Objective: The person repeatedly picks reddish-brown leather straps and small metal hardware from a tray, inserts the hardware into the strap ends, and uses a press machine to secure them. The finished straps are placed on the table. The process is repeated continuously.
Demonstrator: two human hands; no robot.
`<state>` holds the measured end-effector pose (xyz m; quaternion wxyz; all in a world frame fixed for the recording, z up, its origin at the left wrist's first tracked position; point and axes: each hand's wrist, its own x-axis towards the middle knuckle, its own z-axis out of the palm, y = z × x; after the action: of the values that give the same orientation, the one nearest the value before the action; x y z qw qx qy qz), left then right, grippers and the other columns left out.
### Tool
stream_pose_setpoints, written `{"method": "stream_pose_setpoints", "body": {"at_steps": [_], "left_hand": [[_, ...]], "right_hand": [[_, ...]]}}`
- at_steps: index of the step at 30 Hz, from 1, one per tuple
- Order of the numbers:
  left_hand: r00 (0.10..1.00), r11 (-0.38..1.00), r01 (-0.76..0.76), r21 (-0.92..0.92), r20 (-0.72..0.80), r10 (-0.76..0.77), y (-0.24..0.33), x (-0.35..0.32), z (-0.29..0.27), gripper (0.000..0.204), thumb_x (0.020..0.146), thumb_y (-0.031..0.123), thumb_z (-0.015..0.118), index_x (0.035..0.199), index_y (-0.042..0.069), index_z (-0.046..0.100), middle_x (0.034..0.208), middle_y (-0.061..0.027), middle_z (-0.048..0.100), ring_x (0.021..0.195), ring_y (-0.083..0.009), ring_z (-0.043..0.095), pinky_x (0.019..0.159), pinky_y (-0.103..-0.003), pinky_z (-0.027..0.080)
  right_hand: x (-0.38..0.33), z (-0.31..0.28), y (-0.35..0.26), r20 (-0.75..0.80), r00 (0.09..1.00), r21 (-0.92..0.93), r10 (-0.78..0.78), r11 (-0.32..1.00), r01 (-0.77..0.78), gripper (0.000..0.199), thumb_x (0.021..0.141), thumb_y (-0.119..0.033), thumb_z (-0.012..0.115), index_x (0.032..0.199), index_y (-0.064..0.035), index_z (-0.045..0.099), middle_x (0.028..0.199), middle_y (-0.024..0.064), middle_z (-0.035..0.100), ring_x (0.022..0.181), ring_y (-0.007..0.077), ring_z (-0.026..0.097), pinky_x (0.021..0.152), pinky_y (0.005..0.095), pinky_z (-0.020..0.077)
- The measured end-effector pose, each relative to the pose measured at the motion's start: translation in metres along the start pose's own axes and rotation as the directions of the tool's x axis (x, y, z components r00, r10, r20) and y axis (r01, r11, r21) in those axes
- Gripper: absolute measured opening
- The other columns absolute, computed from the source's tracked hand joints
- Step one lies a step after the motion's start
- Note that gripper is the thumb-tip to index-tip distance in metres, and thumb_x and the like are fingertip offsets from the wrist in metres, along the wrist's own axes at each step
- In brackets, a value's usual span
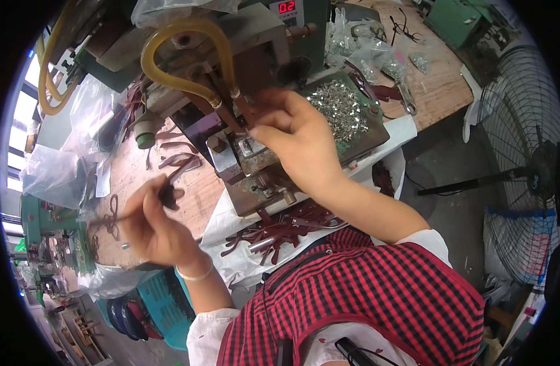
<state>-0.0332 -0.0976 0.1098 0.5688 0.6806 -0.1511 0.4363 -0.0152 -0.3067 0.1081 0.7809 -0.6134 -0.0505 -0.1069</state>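
My right hand [301, 137] reaches into the machine [255, 52], thumb and fingertips pinched together just above a small metal fixture [248, 146]. Whatever the pinch holds is too small or hidden to name. Out to the left, my left hand [155, 229] is over the table with fingers curled, smeared by motion. A dark maroon strip [181, 169], shaped like an eyeglass temple, runs to its fingertips and seems to be gripped there. More such maroon temples [280, 230] lie heaped on white cloth in front of the machine.
Small shiny metal parts [341, 110] fill a tray right of my right hand. Yellow hoses [149, 58] loop above the fixture. Plastic bags [54, 177] rest at left, and pliers [408, 100] lie at back right. A large fan [524, 146] stands on the right.
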Motion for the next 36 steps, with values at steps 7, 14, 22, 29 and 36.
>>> {"method": "stream_pose_setpoints", "body": {"at_steps": [7, 14, 22, 29, 36], "left_hand": [[0.739, 0.855, -0.518, 0.029, 0.518, 0.430, 0.020, -0.020, 0.041, 0.026, 0.074, 0.006, 0.086, 0.098, 0.004, 0.076, 0.095, -0.0118, 0.075, 0.068, -0.0197, 0.069, 0.057, -0.029, 0.052], [0.666, 0.780, -0.624, 0.039, 0.548, 0.505, 0.000, -0.033, 0.054, 0.026, 0.073, 0.002, 0.087, 0.095, 0.006, 0.074, 0.088, -0.0107, 0.074, 0.062, -0.0186, 0.066, 0.051, -0.029, 0.049], [0.724, 0.839, -0.538, 0.087, 0.557, 0.406, 0.014, -0.037, 0.047, 0.027, 0.075, 0.000, 0.085, 0.099, 0.004, 0.075, 0.097, -0.0142, 0.077, 0.067, -0.0209, 0.067, 0.056, -0.029, 0.051], [0.924, 0.734, -0.365, 0.573, 0.323, 0.207, 0.011, -0.044, -0.077, 0.018, 0.087, -0.008, 0.074, 0.103, -0.001, 0.072, 0.093, -0.0188, 0.075, 0.075, -0.0241, 0.069, 0.071, -0.034, 0.057], [0.887, 0.578, -0.375, 0.725, 0.462, -0.004, -0.100, 0.038, -0.069, 0.012, 0.081, 0.003, 0.076, 0.093, 0.004, 0.077, 0.088, -0.0115, 0.071, 0.083, -0.0295, 0.063, 0.079, -0.038, 0.051]], "right_hand": [[0.010, -0.065, 0.020, 0.166, 0.942, -0.729, -0.291, 0.607, 0.316, 0.034, 0.088, -0.009, 0.069, 0.122, -0.0062, 0.070, 0.131, 0.0180, 0.065, 0.130, 0.0337, 0.058, 0.111, 0.0414, 0.0424], [0.012, -0.144, 0.083, -0.012, 0.916, -0.965, -0.401, 0.245, 0.095, 0.016, 0.080, -0.019, 0.078, 0.097, -0.0170, 0.078, 0.130, 0.0161, 0.064, 0.134, 0.0358, 0.051, 0.103, 0.0476, 0.0461], [0.056, -0.103, 0.091, 0.191, 0.932, -0.981, -0.308, -0.037, 0.188, 0.016, 0.079, -0.015, 0.072, 0.094, -0.0103, 0.070, 0.114, 0.0086, 0.066, 0.120, 0.0296, 0.059, 0.082, 0.0449, 0.0522], [0.001, -0.149, 0.064, -0.343, 0.915, -0.591, -0.212, 0.806, -0.034, 0.016, 0.101, -0.014, 0.064, 0.113, -0.0066, 0.072, 0.095, 0.0011, 0.072, 0.082, 0.0098, 0.062, 0.076, 0.0262, 0.0491], [0.028, -0.106, 0.085, -0.408, 0.895, -0.195, -0.179, 0.975, 0.107, 0.014, 0.102, -0.008, 0.063, 0.114, -0.0021, 0.067, 0.094, -0.0008, 0.067, 0.082, 0.0044, 0.057, 0.074, 0.0200, 0.0454]]}}
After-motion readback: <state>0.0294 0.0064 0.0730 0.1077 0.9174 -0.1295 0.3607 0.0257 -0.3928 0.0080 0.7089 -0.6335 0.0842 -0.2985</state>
